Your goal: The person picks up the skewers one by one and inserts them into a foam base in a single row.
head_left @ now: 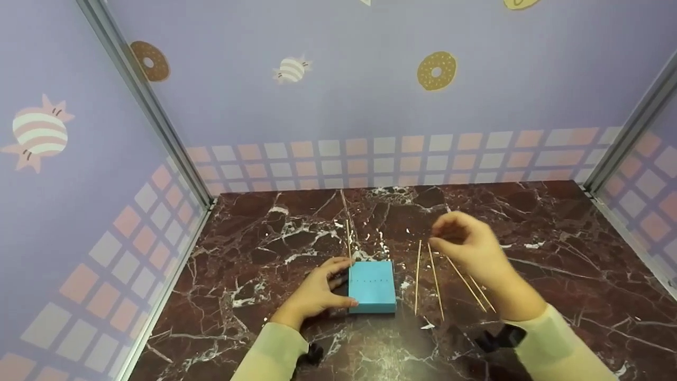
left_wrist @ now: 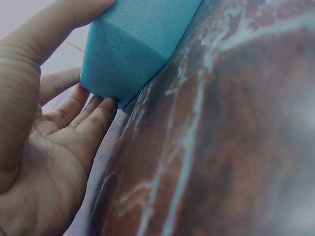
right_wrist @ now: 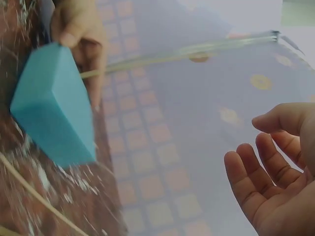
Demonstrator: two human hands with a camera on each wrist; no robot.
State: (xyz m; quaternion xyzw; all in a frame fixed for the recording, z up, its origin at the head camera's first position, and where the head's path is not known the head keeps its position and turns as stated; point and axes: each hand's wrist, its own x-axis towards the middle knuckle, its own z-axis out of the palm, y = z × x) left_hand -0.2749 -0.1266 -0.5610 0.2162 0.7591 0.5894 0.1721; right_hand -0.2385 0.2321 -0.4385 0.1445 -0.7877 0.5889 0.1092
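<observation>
A light blue foam-like block [head_left: 372,286] sits on the marbled table, a row of small dark dots across its top. My left hand [head_left: 317,291] holds it by its left side, thumb at the front corner and fingers farther back. From the block's left end a thin wooden stick [head_left: 348,241] rises, pointing away from the table in the right wrist view. My right hand [head_left: 470,248] hovers over the table right of the block, fingers loosely curled and nothing between them. In the right wrist view, that right hand [right_wrist: 275,172] shows its bare palm and fingertips.
Several thin wooden sticks [head_left: 436,283] lie on the tabletop [head_left: 238,328] right of the block, some partly under the right hand. White crumbs [head_left: 383,243] are scattered behind the block. Patterned panels [head_left: 370,106] enclose the table at the back and sides.
</observation>
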